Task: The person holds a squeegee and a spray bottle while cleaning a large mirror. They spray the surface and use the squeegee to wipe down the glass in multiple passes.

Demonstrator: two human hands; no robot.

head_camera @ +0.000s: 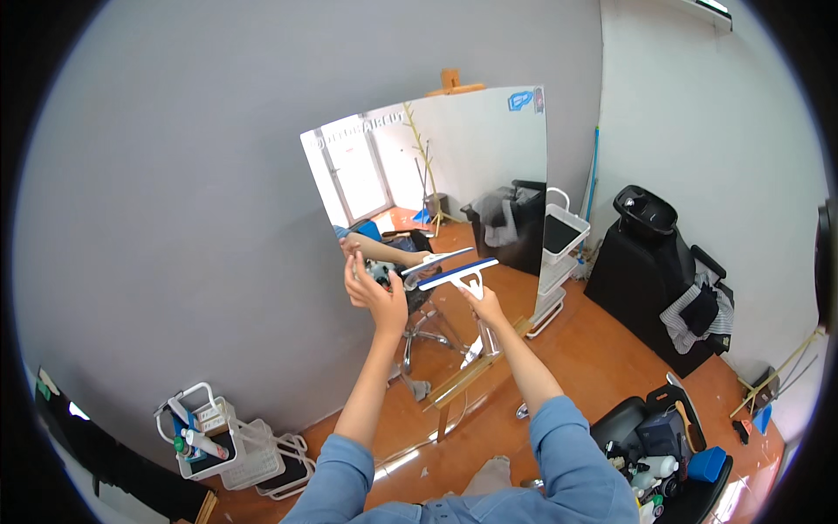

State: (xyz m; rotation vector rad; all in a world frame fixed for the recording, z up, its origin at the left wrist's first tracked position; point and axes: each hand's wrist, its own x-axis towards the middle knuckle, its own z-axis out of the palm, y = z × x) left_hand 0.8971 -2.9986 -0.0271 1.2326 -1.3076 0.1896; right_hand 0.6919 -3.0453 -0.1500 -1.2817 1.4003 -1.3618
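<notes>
A large mirror (484,150) leans on a wooden easel (452,80); raised lettering and a blue sticker mark its top. My right hand (486,308) grips a white squeegee (468,281) with a blue blade. The blade is close to the lower half of the glass; I cannot tell if it touches. Below that hand shows a clear bottle-like part (489,339), seemingly the squeegee's handle. My left hand (378,295) is raised before the mirror's lower left edge, fingers apart and holding nothing. Both arms and the squeegee appear reflected in the glass.
White trolleys stand left (252,458), carrying bottles, and behind the mirror (564,229). A black shampoo chair (645,281) with a basin and striped cloth is at right. A black chair (694,485) at lower right bears bottles, a brush and a blue container (706,465).
</notes>
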